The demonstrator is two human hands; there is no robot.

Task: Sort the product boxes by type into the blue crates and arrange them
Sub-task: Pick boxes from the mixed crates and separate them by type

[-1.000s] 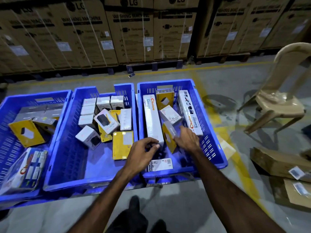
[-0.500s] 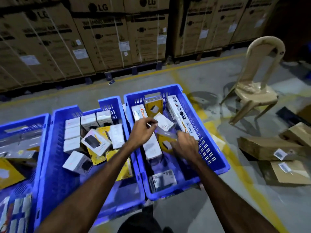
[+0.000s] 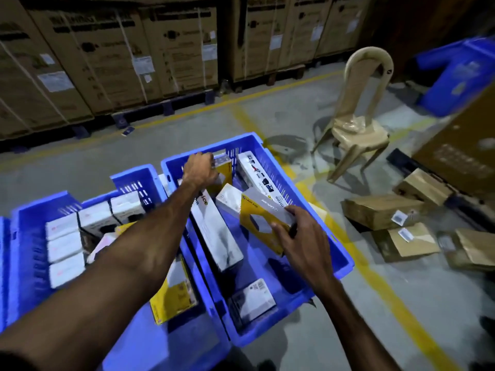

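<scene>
Two blue crates stand side by side on the floor. In the right crate (image 3: 340,253) my right hand (image 3: 300,236) grips a yellow and grey box (image 3: 257,212), tilted up above the crate floor. My left hand (image 3: 201,168) reaches to the far end of that crate and closes around the top of an upright yellow box (image 3: 223,164). A long white box (image 3: 217,231) lies along the crate's left side, another long white box (image 3: 261,178) leans on the right wall, and a small white box (image 3: 229,198) sits between them. The middle crate (image 3: 29,228) holds several small white boxes (image 3: 64,247) and a yellow box (image 3: 174,298).
A beige plastic chair (image 3: 359,140) stands to the right beyond the crates. Flattened brown cartons (image 3: 385,212) litter the floor at right. Large cardboard cartons on pallets (image 3: 107,57) line the back. Another blue crate (image 3: 460,76) sits far right. Yellow floor lines (image 3: 375,277) run past the crates.
The view swung right, dropping the leftmost crate out of frame. My left hand moved from the long white box to the far upright yellow box. My right hand lifted the yellow and grey box.
</scene>
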